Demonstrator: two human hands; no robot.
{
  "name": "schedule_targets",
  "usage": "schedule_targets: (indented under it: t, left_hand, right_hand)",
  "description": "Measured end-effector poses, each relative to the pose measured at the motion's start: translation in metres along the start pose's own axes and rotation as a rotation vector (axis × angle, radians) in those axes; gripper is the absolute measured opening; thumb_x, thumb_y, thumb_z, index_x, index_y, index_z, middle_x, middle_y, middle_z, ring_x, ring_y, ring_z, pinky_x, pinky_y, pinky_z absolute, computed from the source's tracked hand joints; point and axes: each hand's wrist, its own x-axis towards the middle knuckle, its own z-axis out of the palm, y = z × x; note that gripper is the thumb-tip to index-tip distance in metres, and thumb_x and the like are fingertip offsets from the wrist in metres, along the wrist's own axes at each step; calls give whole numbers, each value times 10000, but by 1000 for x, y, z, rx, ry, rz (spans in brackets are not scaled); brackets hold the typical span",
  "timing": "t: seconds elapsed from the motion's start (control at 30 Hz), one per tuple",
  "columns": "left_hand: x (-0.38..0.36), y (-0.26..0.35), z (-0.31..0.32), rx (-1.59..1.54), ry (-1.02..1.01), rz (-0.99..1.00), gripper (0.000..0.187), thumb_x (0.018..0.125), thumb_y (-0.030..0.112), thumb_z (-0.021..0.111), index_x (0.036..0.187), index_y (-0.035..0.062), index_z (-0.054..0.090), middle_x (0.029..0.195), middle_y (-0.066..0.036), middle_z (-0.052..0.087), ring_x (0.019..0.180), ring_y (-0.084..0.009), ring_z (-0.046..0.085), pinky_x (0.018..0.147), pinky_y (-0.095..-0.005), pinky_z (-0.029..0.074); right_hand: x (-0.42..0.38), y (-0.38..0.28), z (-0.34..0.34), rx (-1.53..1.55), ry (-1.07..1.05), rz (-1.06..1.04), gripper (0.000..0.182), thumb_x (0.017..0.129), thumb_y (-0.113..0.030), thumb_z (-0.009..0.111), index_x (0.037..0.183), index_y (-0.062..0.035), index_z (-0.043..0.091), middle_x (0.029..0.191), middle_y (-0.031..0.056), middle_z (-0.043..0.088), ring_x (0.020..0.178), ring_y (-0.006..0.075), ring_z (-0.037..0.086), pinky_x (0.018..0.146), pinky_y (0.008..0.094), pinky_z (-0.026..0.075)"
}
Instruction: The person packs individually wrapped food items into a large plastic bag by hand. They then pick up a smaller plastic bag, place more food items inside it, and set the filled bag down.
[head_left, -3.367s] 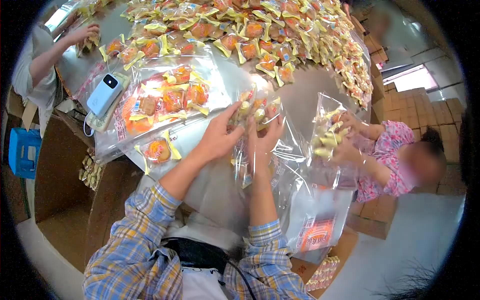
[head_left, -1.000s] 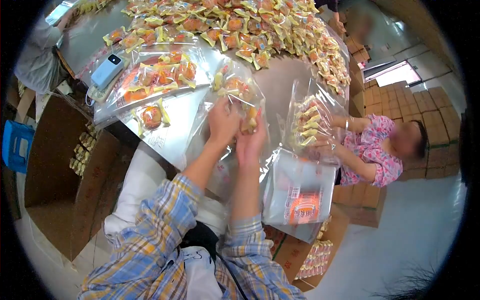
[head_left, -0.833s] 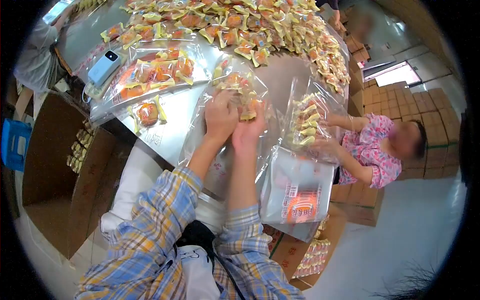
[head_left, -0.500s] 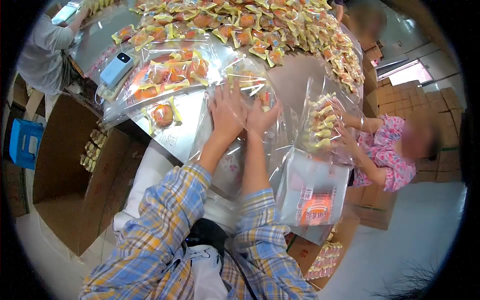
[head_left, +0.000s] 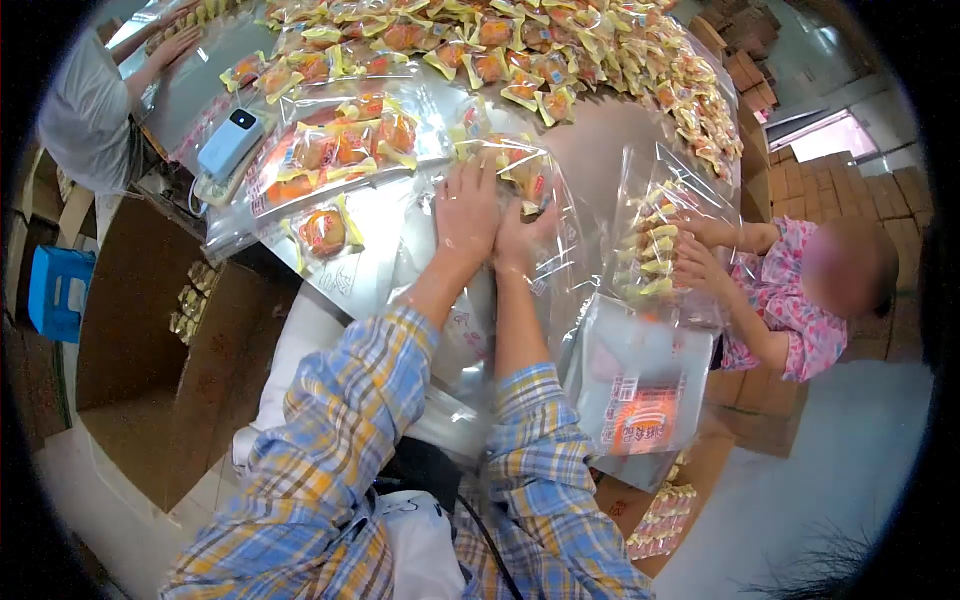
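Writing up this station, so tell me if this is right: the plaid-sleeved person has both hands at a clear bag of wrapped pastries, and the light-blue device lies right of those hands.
One error: the head view shows the light-blue device lying left, not right, of the left hand and right hand. Both are at the clear bag of wrapped pastries.

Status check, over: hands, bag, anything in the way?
Left hand and right hand close together at wrapped packets in clear bag. Grip unclear. Co-worker's hands on the right, at another bag. No obvious obstruction.
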Motion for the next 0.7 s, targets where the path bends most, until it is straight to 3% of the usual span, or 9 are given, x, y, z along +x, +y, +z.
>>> schedule_targets:
  t: [0.03, 0.13, 0.2, 0.27, 0.37, 0.47, 0.5, 0.6, 0.7]
  left_hand:
    - [9, 3, -4, 54, 37, 28, 591, 859, 182, 690, 1421, 51, 561, 1397, -122, 590, 1266, -325, 547, 1037, -469, 455]
    - [31, 8, -19, 9, -175, -16, 546, 845, 179, 696, 1380, 126, 604, 1367, -98, 599, 1194, -327, 579, 966, -466, 487]
    - [38, -11, 11, 47, -78, 42, 475, 796, 222, 753, 1259, 158, 674, 1215, -87, 654, 1032, -330, 643, 841, -466, 538]
    - [41, -19, 15, -110, 2, 1, 433, 835, 240, 763, 1249, 139, 680, 1155, -113, 690, 1003, -347, 668, 860, -443, 547]
    - [44, -13, 17, -371, 63, -339, 395, 907, 281, 747, 1238, 78, 673, 1125, -164, 708, 985, -371, 686, 886, -444, 544]
    - [47, -10, 3, -408, 62, -435, 402, 970, 325, 690, 1248, 38, 649, 1187, -192, 680, 1096, -388, 646, 949, -455, 510]
    - [48, -11, 2, -426, 51, -431, 428, 963, 351, 695, 1226, 18, 636, 1173, -213, 677, 1099, -378, 655, 929, -457, 514]
    - [43, 1, -1, -455, 22, -621, 459, 940, 408, 714, 1169, 19, 632, 1153, -210, 681, 1072, -373, 669, 904, -463, 521]
    - [48, 18, -21, -496, -225, -855, 501, 906, 451, 734, 1128, 17, 619, 1126, -208, 681, 1029, -378, 680, 880, -473, 533]
  right_hand:
    - [-1, 2, 2, 47, 33, -25, 748, 862, -87, 622, 1561, -21, 366, 1526, 253, 442, 1423, 427, 423, 1207, 495, 337]
    - [-3, -3, 5, -29, 37, 75, 742, 877, -119, 626, 1566, -34, 366, 1507, 250, 465, 1401, 420, 455, 1192, 496, 358]
    - [-4, -13, -4, -14, -17, 109, 705, 915, -163, 617, 1562, -32, 369, 1517, 253, 464, 1401, 418, 466, 1171, 478, 385]
    - [0, -20, -5, -74, 11, 136, 703, 934, -198, 632, 1556, -9, 363, 1509, 253, 481, 1392, 411, 486, 1165, 475, 387]
    - [-5, -18, -2, 92, 69, 262, 694, 940, -229, 669, 1522, 19, 384, 1474, 256, 515, 1355, 408, 523, 1144, 481, 395]
    - [-2, -6, 0, 112, 28, 239, 661, 929, -235, 698, 1478, 12, 426, 1431, 268, 542, 1300, 437, 552, 1114, 497, 407]
    - [0, -18, -5, -42, -24, 303, 618, 921, -212, 712, 1448, -13, 457, 1401, 267, 552, 1272, 450, 557, 1094, 501, 417]
    - [-2, -19, -2, -280, 26, 198, 596, 964, -287, 670, 1455, -45, 433, 1419, 251, 545, 1280, 417, 569, 1055, 465, 462]
    - [-3, -8, -1, -224, 57, 100, 594, 969, -272, 679, 1457, -32, 439, 1411, 246, 550, 1278, 393, 577, 1053, 455, 469]
